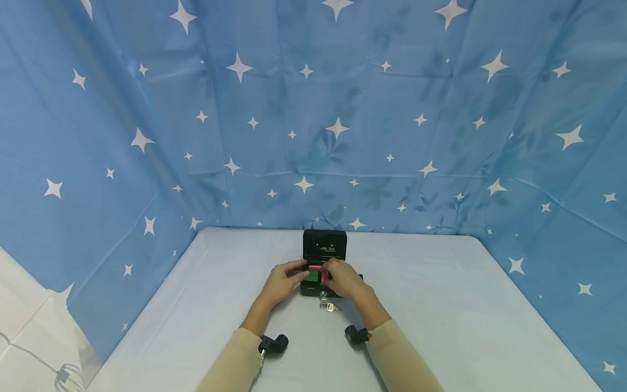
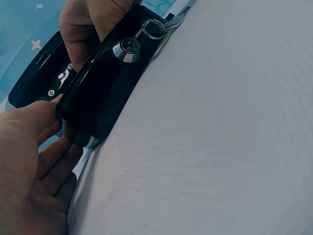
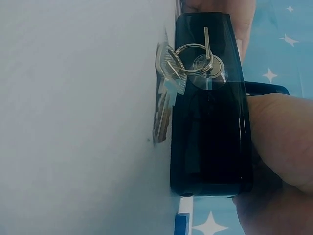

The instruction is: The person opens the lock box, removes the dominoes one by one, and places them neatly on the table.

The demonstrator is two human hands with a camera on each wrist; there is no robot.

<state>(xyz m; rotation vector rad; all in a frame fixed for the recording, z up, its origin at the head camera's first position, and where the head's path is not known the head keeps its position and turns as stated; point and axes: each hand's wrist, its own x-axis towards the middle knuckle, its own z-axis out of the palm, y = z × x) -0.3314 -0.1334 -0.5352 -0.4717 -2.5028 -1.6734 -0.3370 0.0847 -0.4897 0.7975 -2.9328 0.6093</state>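
Observation:
A small black cash box (image 1: pixel 309 291) stands on the table with its lid (image 1: pixel 324 243) raised. Inside show a green block (image 1: pixel 312 275) and pink pieces (image 1: pixel 324 276). My left hand (image 1: pixel 282 282) grips the box's left side, thumb at the rim and fingers along the outer wall in the left wrist view. From the right, my right hand (image 1: pixel 344 277) reaches into the box, its fingertips pinching a pink piece. The box walls hide those fingertips in both wrist views. A key sits in the front lock (image 3: pixel 209 72), and more keys (image 3: pixel 166 93) hang from its ring.
A white cloth (image 1: pixel 441 321) covers the table. Behind my right hand, a dark thing (image 1: pixel 361 276) is partly hidden beside the box. Blue star-patterned curtains (image 1: pixel 313 136) surround the back and sides. A cable (image 1: pixel 29 354) lies low at the left.

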